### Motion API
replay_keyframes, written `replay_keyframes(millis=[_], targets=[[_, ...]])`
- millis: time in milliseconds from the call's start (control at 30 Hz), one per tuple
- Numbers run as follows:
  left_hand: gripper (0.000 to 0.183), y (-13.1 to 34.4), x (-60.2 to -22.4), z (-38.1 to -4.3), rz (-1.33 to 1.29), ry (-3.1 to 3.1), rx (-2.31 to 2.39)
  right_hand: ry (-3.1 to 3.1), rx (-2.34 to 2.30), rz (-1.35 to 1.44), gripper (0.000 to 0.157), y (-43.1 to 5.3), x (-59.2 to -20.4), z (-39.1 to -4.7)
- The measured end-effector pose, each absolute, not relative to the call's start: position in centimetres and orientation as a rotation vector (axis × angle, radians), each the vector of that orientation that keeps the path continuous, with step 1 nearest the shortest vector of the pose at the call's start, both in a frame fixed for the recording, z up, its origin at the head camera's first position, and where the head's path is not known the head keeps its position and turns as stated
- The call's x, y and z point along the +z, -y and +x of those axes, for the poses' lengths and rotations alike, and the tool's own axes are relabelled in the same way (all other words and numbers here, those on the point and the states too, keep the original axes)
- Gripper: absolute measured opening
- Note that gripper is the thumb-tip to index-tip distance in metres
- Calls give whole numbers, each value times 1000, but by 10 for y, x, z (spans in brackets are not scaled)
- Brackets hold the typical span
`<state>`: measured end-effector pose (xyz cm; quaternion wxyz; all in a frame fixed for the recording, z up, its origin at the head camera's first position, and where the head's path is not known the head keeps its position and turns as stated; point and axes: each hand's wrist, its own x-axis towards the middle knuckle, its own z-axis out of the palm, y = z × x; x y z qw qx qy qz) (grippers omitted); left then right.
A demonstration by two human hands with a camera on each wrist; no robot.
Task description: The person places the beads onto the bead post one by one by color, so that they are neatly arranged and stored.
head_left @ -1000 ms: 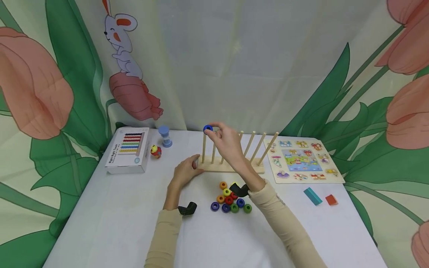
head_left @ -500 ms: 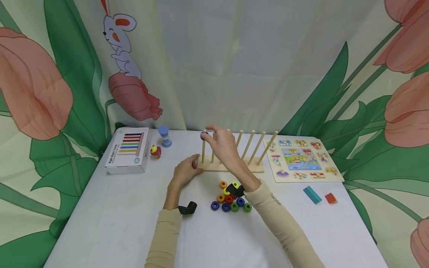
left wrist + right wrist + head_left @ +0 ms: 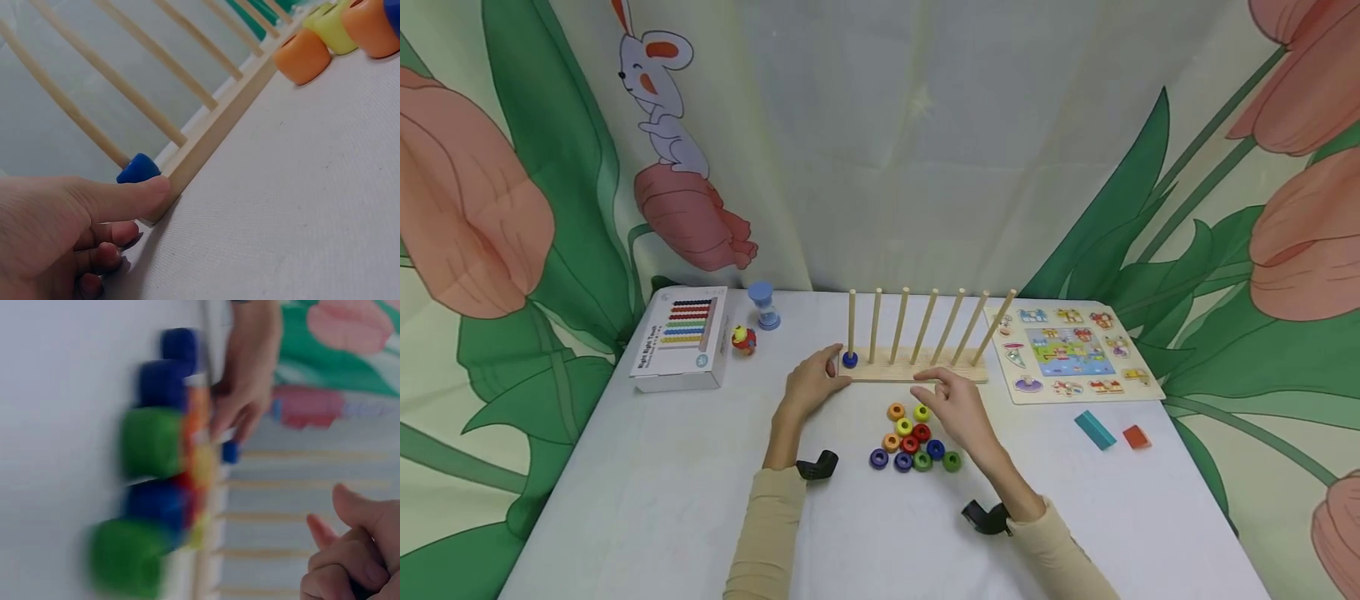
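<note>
White surface (image 3: 662, 500) carried a pegged rack (image 3: 898, 372) at twelve o'clock from loose rings (image 3: 910, 452). Left hand's (image 3: 808, 385) fingers pinched the rack's nine-o'clock end; right hand's (image 3: 959, 410) fingers, loose, held nothing. Rings looked light, hard, maybe slick: best pinched by rims.

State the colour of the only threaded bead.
The threaded bead is blue, clearest in the left wrist view.

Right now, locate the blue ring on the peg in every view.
Head: blue ring just left of and below centre, at the leftmost peg's foot.
Left wrist: blue ring left of and slightly below centre.
Right wrist: blue ring just right of centre.
Shared landmark: left hand, next to it each time.
</note>
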<state>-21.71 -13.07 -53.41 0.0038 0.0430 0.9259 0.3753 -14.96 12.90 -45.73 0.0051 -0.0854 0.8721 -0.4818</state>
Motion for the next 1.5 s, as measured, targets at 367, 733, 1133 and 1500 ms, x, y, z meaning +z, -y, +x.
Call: replay_keyframes(millis=[367,733,1133,1500], targets=[[68,132,-531,-218,140,-2901,1173,-2708,-1207,-135,34,-172,-503,-112],[68,130,-536,-215,162,-2902,1170,-2766,-1070,-167,29,-168,-508,-102],[68,129,-536,-213,132,-2900,1191,-2844,-1237,-336,31,-132,-454,-126],[68,129,-535,-216,148,-2905,1174,-2892,-1520,-518,34,-90,-397,-168]])
